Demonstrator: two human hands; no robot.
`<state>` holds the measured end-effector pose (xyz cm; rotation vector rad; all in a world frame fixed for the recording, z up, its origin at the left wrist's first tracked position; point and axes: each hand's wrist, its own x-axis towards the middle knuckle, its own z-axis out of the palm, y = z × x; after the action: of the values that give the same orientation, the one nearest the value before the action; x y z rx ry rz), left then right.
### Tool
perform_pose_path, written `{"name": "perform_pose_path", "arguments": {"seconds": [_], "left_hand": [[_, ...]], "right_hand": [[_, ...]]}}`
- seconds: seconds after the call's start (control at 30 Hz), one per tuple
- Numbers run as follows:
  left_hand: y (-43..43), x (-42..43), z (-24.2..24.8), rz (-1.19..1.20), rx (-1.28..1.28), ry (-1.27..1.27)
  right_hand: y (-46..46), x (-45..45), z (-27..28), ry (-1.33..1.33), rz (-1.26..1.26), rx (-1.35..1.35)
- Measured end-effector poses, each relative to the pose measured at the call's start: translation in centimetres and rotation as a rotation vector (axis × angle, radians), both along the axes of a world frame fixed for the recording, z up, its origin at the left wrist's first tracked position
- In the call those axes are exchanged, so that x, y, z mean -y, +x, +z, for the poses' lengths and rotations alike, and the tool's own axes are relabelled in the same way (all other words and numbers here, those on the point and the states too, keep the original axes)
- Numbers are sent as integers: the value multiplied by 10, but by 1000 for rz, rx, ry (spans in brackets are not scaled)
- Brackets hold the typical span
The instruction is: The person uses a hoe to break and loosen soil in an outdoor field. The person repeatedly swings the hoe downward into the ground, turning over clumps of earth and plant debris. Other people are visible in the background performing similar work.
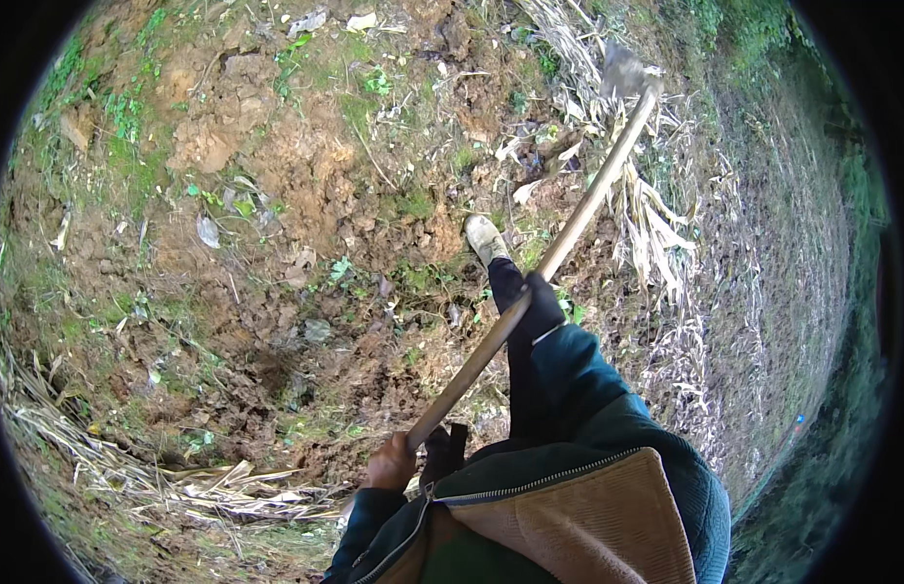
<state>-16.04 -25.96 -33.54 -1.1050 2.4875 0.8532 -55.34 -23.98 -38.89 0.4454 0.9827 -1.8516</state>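
A hoe with a long wooden handle [587, 208] slants across the view from lower left to upper right. Its metal blade [623, 71], slightly blurred, is at the far end, over dry stalks; whether it touches them I cannot tell. My right hand [542, 306], in a dark glove, grips the middle of the handle. Bare and low in the view, my left hand [392, 463] is closed around the handle near its rear end, close to the open zip of my jacket [561, 489]. A light, soiled shoe [485, 239] stands on the soil beyond my right hand.
Rough brown soil [269, 292] with clods, leaves and small green weeds spreads ahead and to the left. Pale dry stalks [653, 226] lie in a band at the right. More dry stalks [204, 493] curve along the lower left. Dark greenery [824, 467] borders the far right.
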Motion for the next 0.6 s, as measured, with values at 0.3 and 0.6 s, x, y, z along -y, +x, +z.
{"name": "perform_pose_path", "arguments": {"seconds": [0.3, 0.6], "left_hand": [[20, -34, 81, 148, 353, 174], [74, -46, 106, 194, 516, 347]], "right_hand": [[51, 10, -47, 181, 134, 294], [107, -26, -23, 94, 195, 635]]}}
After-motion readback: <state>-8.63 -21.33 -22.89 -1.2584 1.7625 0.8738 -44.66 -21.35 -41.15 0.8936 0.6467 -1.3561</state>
